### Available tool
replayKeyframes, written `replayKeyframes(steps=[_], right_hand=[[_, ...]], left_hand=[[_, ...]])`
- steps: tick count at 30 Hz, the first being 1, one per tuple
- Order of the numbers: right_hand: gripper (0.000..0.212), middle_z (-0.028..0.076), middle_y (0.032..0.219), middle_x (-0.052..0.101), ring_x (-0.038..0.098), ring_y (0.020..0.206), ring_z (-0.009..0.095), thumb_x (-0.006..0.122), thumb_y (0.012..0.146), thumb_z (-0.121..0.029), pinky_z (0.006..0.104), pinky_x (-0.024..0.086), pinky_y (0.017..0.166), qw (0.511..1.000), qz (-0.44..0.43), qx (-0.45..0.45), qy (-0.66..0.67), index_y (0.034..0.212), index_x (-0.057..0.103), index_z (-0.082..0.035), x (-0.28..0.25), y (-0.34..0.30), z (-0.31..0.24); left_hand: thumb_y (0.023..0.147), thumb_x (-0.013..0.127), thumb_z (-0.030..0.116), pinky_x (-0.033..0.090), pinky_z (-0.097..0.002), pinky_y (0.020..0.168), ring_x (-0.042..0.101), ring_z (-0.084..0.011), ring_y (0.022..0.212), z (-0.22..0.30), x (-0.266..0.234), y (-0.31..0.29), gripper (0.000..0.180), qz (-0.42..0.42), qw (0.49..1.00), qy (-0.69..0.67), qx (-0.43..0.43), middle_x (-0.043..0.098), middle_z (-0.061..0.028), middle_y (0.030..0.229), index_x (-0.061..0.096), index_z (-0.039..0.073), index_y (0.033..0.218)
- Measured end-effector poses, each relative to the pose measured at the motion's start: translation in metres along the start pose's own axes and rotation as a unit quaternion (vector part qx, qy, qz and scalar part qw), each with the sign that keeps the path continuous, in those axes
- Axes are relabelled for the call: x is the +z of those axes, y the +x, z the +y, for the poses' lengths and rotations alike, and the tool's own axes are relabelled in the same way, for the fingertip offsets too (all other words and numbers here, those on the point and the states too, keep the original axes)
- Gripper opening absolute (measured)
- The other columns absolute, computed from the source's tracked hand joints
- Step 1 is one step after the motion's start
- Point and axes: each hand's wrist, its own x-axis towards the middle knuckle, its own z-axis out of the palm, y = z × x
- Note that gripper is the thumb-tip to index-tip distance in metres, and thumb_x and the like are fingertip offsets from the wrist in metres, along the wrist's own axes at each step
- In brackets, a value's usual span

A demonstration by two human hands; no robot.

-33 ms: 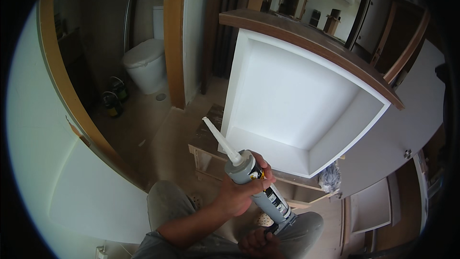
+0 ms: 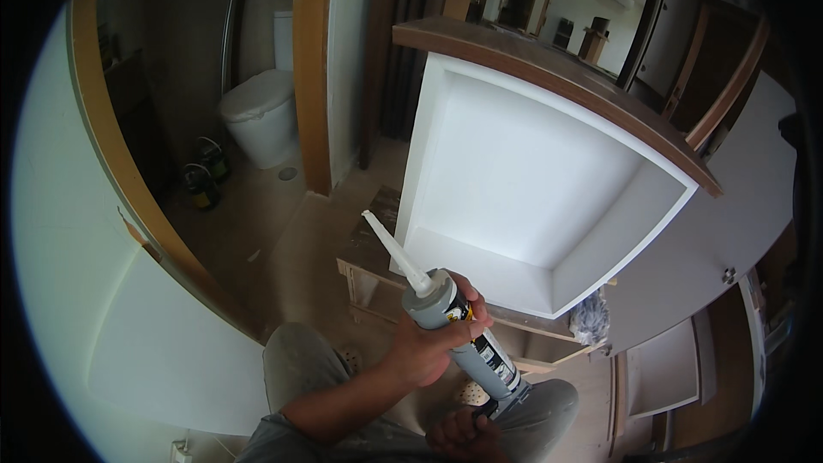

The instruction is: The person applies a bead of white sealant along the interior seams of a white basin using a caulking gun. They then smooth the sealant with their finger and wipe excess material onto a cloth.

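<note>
My left hand [image 2: 433, 343] is wrapped around the front of a grey caulking gun [image 2: 474, 358], over the barrel and the printed tube in it. A long white nozzle [image 2: 396, 250] points up and to the left, its tip apart from any surface. Lower down, my right hand [image 2: 463, 435] is closed around the gun's dark handle; its fingers partly hide the trigger area. Just beyond the gun stands an open white cabinet box [image 2: 523, 163] with a brown wood-look top [image 2: 566, 75]. The nozzle passes in front of the box's lower left corner.
Under the box is a low wooden stand [image 2: 369, 291], with a crumpled plastic bundle [image 2: 590, 319] at its right end. A white door panel [image 2: 686, 266] is at the right. At the left, a wooden door frame [image 2: 317, 77] opens onto a toilet [image 2: 261, 116] and two small pails [image 2: 201, 186].
</note>
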Motion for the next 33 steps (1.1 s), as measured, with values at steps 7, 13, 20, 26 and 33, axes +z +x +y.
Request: replayKeyframes(steps=[7,13,20,26,33], right_hand=[[0.045,0.003,0.077,0.044,0.044,0.077,0.026,0.054,0.103,-0.052,0.0412,0.039,0.078,1.0,0.019,-0.007,-0.01,0.081,0.049,-0.013,-0.004,-0.001,0.002],[0.052,0.014,0.109,0.072,0.068,0.097,0.034,0.059,0.101,-0.053,0.0517,0.048,0.103,0.951,0.216,0.095,-0.199,0.116,0.069,-0.005,0.02,0.01,-0.031],[0.029,0.012,0.108,0.075,0.072,0.096,0.019,0.075,0.098,-0.017,0.0338,0.057,0.089,0.733,0.28,0.064,-0.617,0.12,0.071,0.001,0.089,0.04,-0.118],[0.041,0.009,0.108,0.067,0.066,0.1,0.016,0.081,0.086,0.006,0.0369,0.058,0.093,0.731,0.092,-0.264,-0.622,0.125,0.068,0.001,0.148,0.146,-0.106],[0.037,0.011,0.109,0.069,0.067,0.101,0.016,0.076,0.087,0.016,0.0345,0.058,0.092,0.792,0.099,-0.26,-0.544,0.122,0.068,0.003,0.146,0.197,-0.076]], left_hand=[[0.084,0.07,-0.011,0.054,-0.0391,0.093,0.066,-0.019,0.1,-0.002,-0.002,-0.003,0.038,0.003,1.0,0.012,0.005,0.065,-0.007,0.102,0.058,0.008,0.115],[0.083,0.071,-0.009,0.055,-0.038,0.093,0.066,-0.0185,0.1,-0.002,-0.014,0.0,0.038,0.048,0.998,0.042,0.021,0.065,-0.0062,0.102,0.058,0.008,0.114],[0.083,0.079,-0.004,0.058,-0.0345,0.084,0.069,-0.0152,0.095,-0.008,-0.058,-0.015,0.037,0.022,0.972,0.232,-0.025,0.068,-0.0052,0.1,0.06,0.007,0.113],[0.082,0.084,0.002,0.058,-0.0342,0.085,0.069,-0.0141,0.097,-0.029,-0.069,-0.027,0.042,-0.022,0.941,0.322,-0.102,0.069,-0.0049,0.103,0.061,0.006,0.116],[0.081,0.089,0.013,0.056,-0.0346,0.091,0.069,-0.015,0.103,-0.027,-0.071,-0.041,0.048,-0.003,0.938,0.335,-0.086,0.071,-0.0053,0.111,0.063,0.004,0.12]])
